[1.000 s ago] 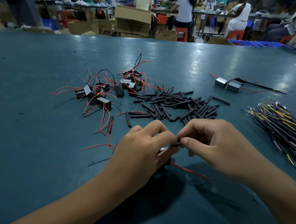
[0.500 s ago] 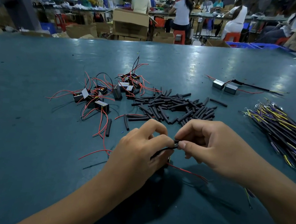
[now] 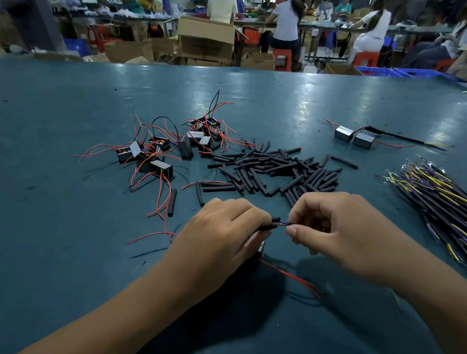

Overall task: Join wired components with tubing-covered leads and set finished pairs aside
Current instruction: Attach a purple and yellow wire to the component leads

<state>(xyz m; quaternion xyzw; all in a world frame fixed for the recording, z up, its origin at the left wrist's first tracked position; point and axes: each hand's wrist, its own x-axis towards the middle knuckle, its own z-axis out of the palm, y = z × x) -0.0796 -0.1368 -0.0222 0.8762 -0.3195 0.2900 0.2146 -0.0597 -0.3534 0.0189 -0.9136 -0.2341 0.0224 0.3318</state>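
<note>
My left hand grips a black tube and a small boxy component, mostly hidden under the fingers, whose red lead trails to the right. My right hand pinches thin blue and purple wire ends that meet the tube's mouth. Loose components with red and black leads lie at the left. A pile of black tubing pieces lies in the middle. One joined pair with a black tubed lead rests at the far right.
A bundle of purple and yellow wires lies along the right edge of the blue-green table. Beyond the table's far edge stand cardboard boxes, blue crates and seated people at other benches.
My hands have drawn slightly apart, so a short stretch of blue wire now shows between the tube and my right fingertips. The camera view shifted a little.
</note>
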